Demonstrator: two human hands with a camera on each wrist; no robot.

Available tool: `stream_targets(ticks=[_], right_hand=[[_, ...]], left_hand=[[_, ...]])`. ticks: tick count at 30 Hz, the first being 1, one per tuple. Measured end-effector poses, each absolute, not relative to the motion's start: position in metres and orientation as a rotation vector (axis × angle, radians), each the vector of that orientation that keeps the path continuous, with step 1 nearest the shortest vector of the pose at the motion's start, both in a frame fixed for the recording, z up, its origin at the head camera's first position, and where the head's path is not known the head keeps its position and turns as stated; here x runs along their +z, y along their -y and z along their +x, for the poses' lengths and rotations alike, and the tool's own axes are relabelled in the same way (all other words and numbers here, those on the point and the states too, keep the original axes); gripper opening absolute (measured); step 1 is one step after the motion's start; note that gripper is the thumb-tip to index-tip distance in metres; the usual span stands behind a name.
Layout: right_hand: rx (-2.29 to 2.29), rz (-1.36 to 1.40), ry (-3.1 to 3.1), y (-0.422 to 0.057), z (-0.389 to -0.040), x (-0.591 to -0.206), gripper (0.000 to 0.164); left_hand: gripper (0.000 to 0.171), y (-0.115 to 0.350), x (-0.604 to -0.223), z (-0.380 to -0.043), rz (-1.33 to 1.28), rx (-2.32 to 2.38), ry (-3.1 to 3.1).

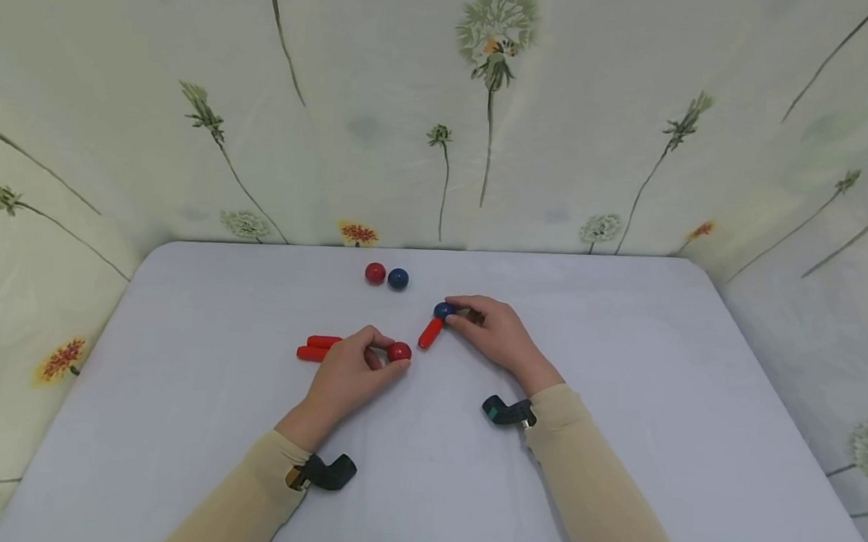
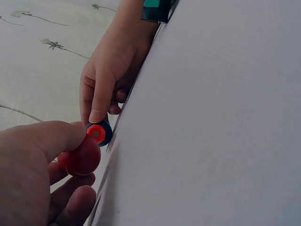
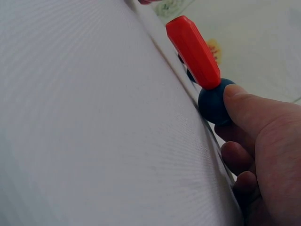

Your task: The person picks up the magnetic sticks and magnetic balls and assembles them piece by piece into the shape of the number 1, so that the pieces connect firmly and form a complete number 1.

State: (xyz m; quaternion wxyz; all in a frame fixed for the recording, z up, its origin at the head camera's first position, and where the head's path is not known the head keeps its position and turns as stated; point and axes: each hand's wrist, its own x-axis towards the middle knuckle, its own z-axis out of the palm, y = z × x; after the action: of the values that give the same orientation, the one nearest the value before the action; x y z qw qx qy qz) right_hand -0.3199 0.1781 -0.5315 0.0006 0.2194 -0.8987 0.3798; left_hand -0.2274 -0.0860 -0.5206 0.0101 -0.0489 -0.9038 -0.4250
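Observation:
A red ball (image 1: 399,352) is pinched between thumb and fingers of my left hand (image 1: 349,374), over the middle of the table. My right hand (image 1: 500,335) pinches a blue ball (image 3: 215,102) from which a faceted red stick (image 3: 194,52) juts out. In the head view that stick points down and left, towards the left hand. The left wrist view shows its end as an octagon with a small hole, in front of the blue ball. Two more red sticks (image 1: 317,348) lie side by side just left of my left hand, which partly covers them.
Near the table's back edge sit another red ball (image 1: 375,273) and another blue ball (image 1: 399,279), close beside each other. The white tabletop (image 1: 661,343) ends at a flower-patterned cloth (image 1: 383,135) behind and on both sides. Each wrist carries a dark camera mount.

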Motion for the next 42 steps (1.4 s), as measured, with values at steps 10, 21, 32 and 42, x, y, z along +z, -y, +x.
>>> stream_targets(ticks=[10,21,32,42], right_hand=[[1.171,0.675,2.839,-0.178,-0.32,-0.533,0.039],[1.159,0.69,2.829,-0.18,-0.322,-0.536,0.04],[1.175,0.699,2.822,-0.179,-0.321,-0.532,0.04],[1.167,0.7,2.826,-0.178,-0.32,-0.532,0.041]], left_hand=[[0.038,0.084,-0.525,-0.228,-0.244,-1.223,2.845],[0.038,0.079,-0.525,-0.227,-0.304,-1.153,2.834],[0.039,0.076,-0.523,-0.229,-0.329,-1.161,2.833],[0.039,0.07,-0.524,-0.232,-0.355,-1.092,2.844]])
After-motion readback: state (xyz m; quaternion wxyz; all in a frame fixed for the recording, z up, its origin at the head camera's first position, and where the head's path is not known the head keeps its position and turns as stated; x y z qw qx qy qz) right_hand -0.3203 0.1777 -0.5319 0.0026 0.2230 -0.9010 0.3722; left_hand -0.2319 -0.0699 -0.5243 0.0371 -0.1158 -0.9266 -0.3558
